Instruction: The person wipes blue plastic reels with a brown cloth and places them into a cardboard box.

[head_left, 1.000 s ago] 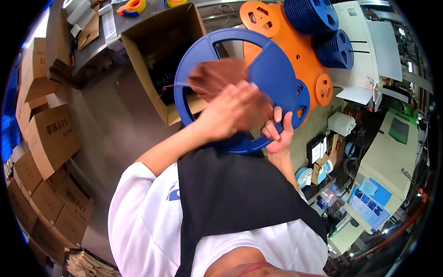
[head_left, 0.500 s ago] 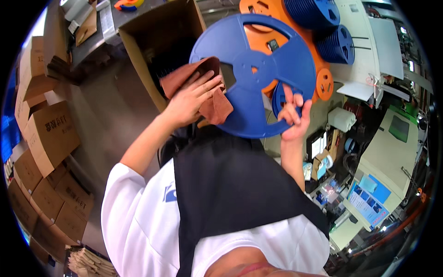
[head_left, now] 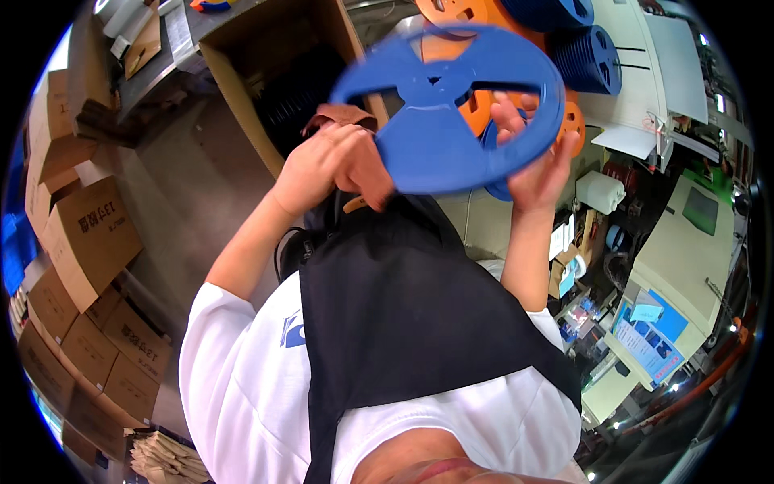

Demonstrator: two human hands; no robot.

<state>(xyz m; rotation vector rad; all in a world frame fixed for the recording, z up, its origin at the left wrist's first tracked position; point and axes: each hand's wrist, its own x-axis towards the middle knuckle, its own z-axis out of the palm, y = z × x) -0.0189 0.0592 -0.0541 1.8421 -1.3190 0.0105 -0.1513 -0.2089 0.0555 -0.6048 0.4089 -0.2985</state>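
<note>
My left hand (head_left: pixel 318 168) has its fingers closed round a brown cloth (head_left: pixel 367 171), bunched against the left edge of a large blue reel disc (head_left: pixel 435 145). Wide cut-outs and a small central hole mark this flat plastic disc. It is tilted and slightly blurred in front of me. My right hand (head_left: pixel 536 173) grips the disc's right rim, with fingers showing through a cut-out and the thumb outside. Behind the disc, parts of orange reel discs (head_left: pixel 476 109) and another blue piece (head_left: pixel 498 189) are partly hidden.
An open cardboard box (head_left: pixel 234 89) with dark discs inside stands at the far left of the disc. Stacked blue reels (head_left: pixel 592 60) sit at the back right beside a white panel (head_left: pixel 633 133). Closed cartons (head_left: pixel 93 238) are piled at the left.
The blue disc has tilted and its near edge has risen. My right hand has shifted right and taken its rim between fingers and thumb. My left hand and the cloth have moved slightly left.
</note>
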